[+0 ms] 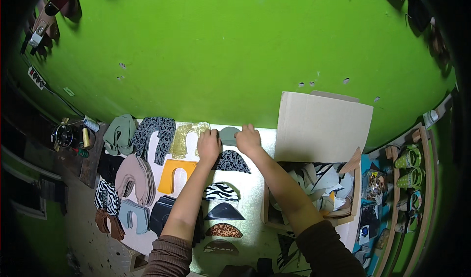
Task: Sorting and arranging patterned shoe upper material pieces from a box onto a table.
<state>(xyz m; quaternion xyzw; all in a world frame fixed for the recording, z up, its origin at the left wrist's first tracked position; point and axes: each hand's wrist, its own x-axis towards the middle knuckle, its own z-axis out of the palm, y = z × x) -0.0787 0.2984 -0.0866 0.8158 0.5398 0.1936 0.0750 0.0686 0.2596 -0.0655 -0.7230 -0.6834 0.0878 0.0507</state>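
At the far edge of the desk (252,193), close to the green wall (206,56), lies the olive half-moon piece (228,136), flat. A pale strip of desk runs to the right of the right hand (248,139), up to the open cardboard box (357,206); another strip runs down between the half-moon column and the box. The left side is tight, U-shaped stacks nearly edge to edge.

The olive piece sits between the two hands, left hand (210,143) at its left end, right hand at its right end. Both have bent fingers, partly closed, palms down; right fingertips reach the piece's edge. Can't tell if either hand pinches it, or if the left one touches it.

Just nearer the body: grey-and-black crackle-print half-moon (231,162), then zebra-print (222,192), plain black (224,212), leopard-print (224,230) and brown (221,248) ones, all thin, sheet-like. By the left hand: gold glittery U-shape (182,138); below it, smooth orange-yellow U-shapes (168,177). Farther left: dusty-pink U-stack (128,175), layered; light-blue stack (133,217). Box holds mixed scraps (324,188), lid flap (324,127) upright behind. Far right, a wooden rack (426,179) with green dotted shoes (411,178).
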